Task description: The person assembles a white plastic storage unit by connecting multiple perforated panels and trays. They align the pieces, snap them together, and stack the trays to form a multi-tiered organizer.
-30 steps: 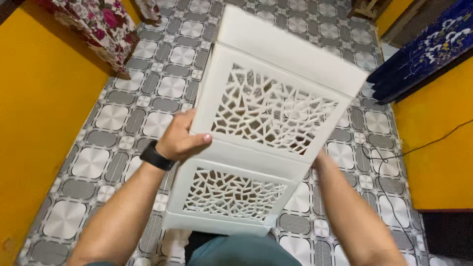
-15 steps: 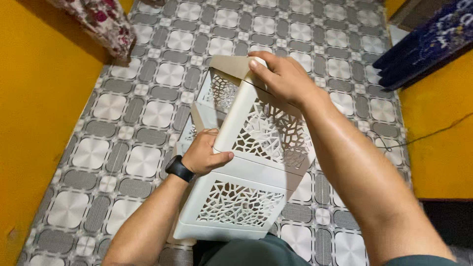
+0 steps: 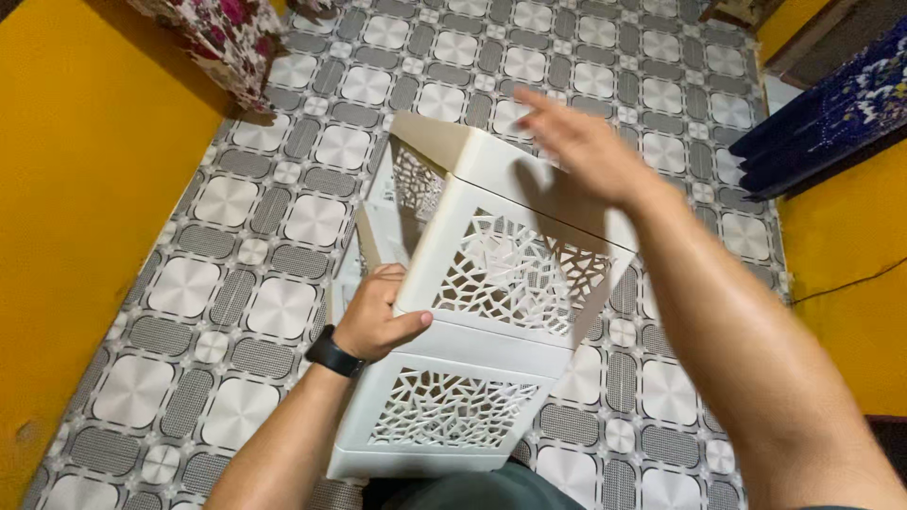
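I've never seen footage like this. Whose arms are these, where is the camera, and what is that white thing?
The camera sits on a person's head and looks down, so both arms are the wearer's own. The left hand, with a black watch on its wrist, grips the side of a white plastic cabinet with lattice-cut panels, which stands on the patterned tile floor. The right hand is open and blurred above the cabinet's top; whether it touches is unclear. Yellow walls flank the floor, and flowered cloth shows at top left.
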